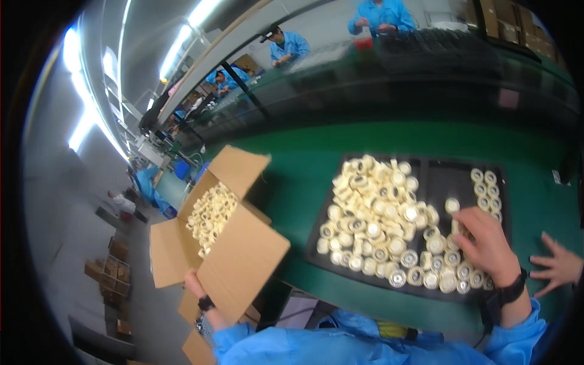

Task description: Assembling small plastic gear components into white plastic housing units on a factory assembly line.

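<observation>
At the nearer left corner of an open cardboard box [243, 261], my left hand [193, 283] is closed on its edge, fingers partly hidden by the flap. Inside the box lies a heap of small cream gear wheels [213, 210]. My right hand [485, 240] is over the right half of a black tray [435, 176], thumb and fingers curled around a cream gear [455, 227]. Just beyond the fingertips is a single gear [452, 205]. A big pile of gears [371, 213] covers the tray's left half, and some gears stand in rows [485, 191] along its right side.
The tray rests on a green table [292, 176]. Another person's spread hand [558, 266] reaches in from the right edge. Across the bench, people in blue coats [383, 15] work. Cartons [115, 274] stand on the floor at left.
</observation>
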The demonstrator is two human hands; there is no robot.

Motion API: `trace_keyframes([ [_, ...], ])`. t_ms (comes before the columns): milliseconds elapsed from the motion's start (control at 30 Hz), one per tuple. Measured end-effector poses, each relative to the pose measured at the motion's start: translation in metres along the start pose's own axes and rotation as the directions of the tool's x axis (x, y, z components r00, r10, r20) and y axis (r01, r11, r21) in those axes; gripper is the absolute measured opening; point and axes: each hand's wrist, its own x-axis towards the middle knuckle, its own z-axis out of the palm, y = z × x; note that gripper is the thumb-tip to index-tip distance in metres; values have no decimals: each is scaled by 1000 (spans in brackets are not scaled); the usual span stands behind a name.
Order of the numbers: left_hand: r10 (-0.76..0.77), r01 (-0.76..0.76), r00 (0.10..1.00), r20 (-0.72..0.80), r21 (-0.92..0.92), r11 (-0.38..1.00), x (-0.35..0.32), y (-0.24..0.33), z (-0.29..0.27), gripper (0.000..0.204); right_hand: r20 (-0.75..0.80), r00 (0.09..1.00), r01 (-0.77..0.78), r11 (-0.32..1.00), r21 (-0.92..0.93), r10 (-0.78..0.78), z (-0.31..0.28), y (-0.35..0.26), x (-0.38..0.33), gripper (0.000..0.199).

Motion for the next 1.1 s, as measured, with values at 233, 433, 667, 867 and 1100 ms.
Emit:
trace_keyframes([
  [233,-88,104,978,189,-73,992,-13,-38,-27,6,57,997,-50,998,-28,52,-1,-1,4,41],
  [433,2,80,990,139,-579,812,-18,-57,-21,3,91,995,-31,996,-85,39,-15,-12,5,38],
  [667,-17,82,995,95,-745,662,-34,-72,-40,8,189,981,-28,998,-57,39,-11,-21,21,33],
  [867,170,-91,985,34,-731,676,-31,-103,-20,17,134,988,-60,994,-96,72,-11,-24,14,30],
  [1100,230,-251,968,-100,-405,879,-13,-37,-47,10,-30,994,88,948,-307,-102,2,-6,4,45],
])
